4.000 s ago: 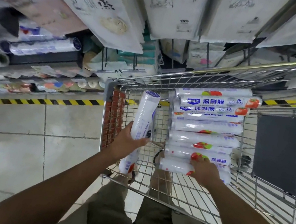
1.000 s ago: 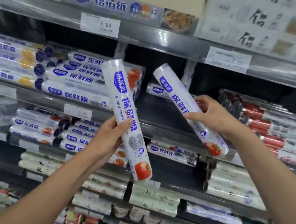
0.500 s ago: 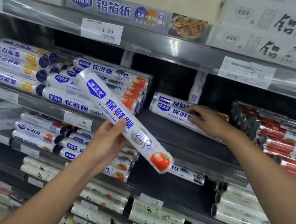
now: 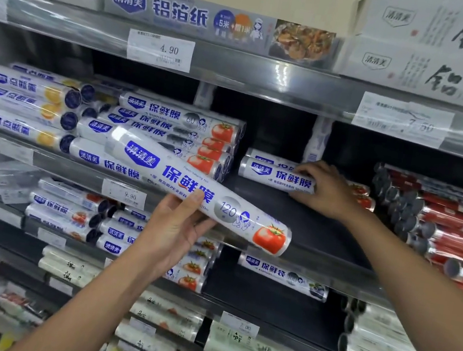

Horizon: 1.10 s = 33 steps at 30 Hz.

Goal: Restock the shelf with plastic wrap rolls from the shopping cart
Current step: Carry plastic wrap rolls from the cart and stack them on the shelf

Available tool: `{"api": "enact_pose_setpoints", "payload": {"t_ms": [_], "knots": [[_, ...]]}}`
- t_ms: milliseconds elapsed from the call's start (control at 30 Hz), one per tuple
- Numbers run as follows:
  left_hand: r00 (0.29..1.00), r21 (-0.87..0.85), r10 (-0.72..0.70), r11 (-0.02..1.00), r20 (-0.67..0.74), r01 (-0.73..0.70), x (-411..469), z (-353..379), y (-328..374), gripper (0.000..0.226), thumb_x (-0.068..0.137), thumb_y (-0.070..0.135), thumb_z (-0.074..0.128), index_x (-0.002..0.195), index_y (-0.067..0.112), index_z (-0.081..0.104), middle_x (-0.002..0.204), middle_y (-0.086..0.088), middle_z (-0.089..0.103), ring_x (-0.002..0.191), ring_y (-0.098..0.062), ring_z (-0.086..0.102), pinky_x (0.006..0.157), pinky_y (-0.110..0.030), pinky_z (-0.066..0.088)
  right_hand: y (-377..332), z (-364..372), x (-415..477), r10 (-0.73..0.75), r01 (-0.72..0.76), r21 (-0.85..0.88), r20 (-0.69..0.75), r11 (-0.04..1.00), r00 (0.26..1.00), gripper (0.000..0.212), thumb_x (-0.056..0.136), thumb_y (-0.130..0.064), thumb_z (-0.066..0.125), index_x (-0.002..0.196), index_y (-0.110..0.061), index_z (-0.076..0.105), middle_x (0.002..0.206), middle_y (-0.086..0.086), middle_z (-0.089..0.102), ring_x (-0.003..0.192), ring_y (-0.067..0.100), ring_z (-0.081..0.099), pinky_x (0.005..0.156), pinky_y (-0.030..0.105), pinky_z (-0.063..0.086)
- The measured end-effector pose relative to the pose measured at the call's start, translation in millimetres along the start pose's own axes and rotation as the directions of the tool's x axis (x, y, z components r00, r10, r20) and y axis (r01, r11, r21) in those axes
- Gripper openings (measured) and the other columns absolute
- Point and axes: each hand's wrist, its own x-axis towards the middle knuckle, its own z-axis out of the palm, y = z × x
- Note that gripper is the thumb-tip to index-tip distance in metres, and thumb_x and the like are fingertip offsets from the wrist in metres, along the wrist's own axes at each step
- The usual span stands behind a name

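Store shelf (image 4: 310, 227): right hand (image 4: 326, 192) fingers clamp the shelved roll (image 4: 272, 175) beneath them, apparently seating it; left hand (image 4: 176, 228) fingers clasp a spare roll (image 4: 170, 173), awaiting placement.

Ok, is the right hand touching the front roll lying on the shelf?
Touching. The head view shows the right hand laid over the front roll on the shelf, thumb against its lower edge.
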Motion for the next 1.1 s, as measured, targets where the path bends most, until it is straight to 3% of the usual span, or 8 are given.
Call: {"api": "enact_pose_setpoints", "payload": {"t_ms": [333,533,600,633,700,767,800,1100], "knots": [[0.997,-0.013,-0.007,1.000,0.071,0.007,2,21,-9,0.040,0.084,0.010,0.067,0.121,0.009,0.056,0.130,-0.021,0.068,0.122,-0.032,0.067,0.093,-0.043,0.060,-103,-56,-39,-0.153,0.131,0.432,0.016,0.892,0.988,0.037,0.094,-0.050,0.063,0.127,-0.035,0.062,0.119,-0.016,0.062,0.110,0.001,0.059,0.093,0.024,0.049],[0.976,0.074,0.026,0.996,0.217,-0.043,14,56,-29,0.039,0.088,0.011,0.066,0.127,0.005,0.059,0.119,-0.015,0.069,0.109,-0.025,0.069,0.089,-0.035,0.062,-135,-64,-82,-0.243,0.242,0.133,-0.012,0.961,0.970,0.065,0.084,-0.063,0.068,0.139,-0.041,0.043,0.132,-0.024,0.049,0.117,-0.002,0.051,0.093,0.036,0.053],[0.962,0.302,0.045,0.945,0.271,-0.129,20,65,-35,0.035,0.095,0.022,0.065,0.128,0.012,0.061,0.126,-0.008,0.070,0.118,-0.018,0.067,0.101,-0.038,0.057,-117,-68,-84,-0.208,0.213,0.149,-0.042,0.966,0.977,0.061,0.086,-0.058,0.067,0.139,-0.041,0.043,0.130,-0.021,0.050,0.117,0.003,0.052,0.093,0.041,0.053],[0.948,0.521,0.071,0.821,0.311,-0.233,25,64,-37,0.037,0.099,0.032,0.063,0.133,0.018,0.060,0.133,-0.002,0.066,0.123,-0.012,0.063,0.106,-0.039,0.053,-105,-70,-84,-0.189,0.195,0.153,-0.056,0.969,0.980,0.060,0.087,-0.055,0.068,0.140,-0.040,0.044,0.128,-0.018,0.051,0.117,0.005,0.053,0.094,0.042,0.052],[0.886,0.847,0.141,0.262,0.441,-0.463,37,49,-42,0.051,0.098,0.054,0.056,0.143,0.030,0.053,0.144,0.009,0.052,0.133,-0.004,0.048,0.113,-0.034,0.042,-78,-73,-84,-0.128,0.139,0.136,-0.086,0.981,0.988,0.061,0.086,-0.048,0.070,0.141,-0.037,0.046,0.127,-0.012,0.051,0.118,0.011,0.053,0.097,0.045,0.049],[0.805,0.797,0.137,-0.308,0.578,-0.520,42,29,-49,0.060,0.095,0.064,0.044,0.147,0.034,0.049,0.145,0.011,0.047,0.137,-0.009,0.039,0.111,-0.036,0.036,-51,-69,-85,-0.064,0.071,0.067,-0.106,0.995,0.992,0.062,0.086,-0.044,0.071,0.142,-0.036,0.046,0.128,-0.007,0.053,0.117,0.017,0.053,0.098,0.049,0.048],[0.783,0.725,0.098,-0.461,0.614,-0.511,41,22,-52,0.060,0.095,0.065,0.040,0.145,0.035,0.052,0.144,0.011,0.048,0.137,-0.013,0.039,0.110,-0.040,0.035,-41,-65,-86,-0.037,0.040,0.031,-0.099,0.999,0.994,0.063,0.086,-0.044,0.072,0.142,-0.036,0.046,0.129,-0.006,0.053,0.117,0.019,0.053,0.098,0.050,0.047],[0.702,0.537,0.039,-0.674,0.711,-0.507,47,-3,-67,0.057,0.096,0.064,0.046,0.142,0.031,0.054,0.138,0.007,0.057,0.127,-0.020,0.052,0.096,-0.042,0.038,-14,-20,-83,0.056,-0.062,-0.101,-0.061,0.993,0.997,0.058,0.085,-0.046,0.071,0.140,-0.035,0.052,0.140,-0.008,0.053,0.127,0.022,0.049,0.101,0.038,0.034]]}}
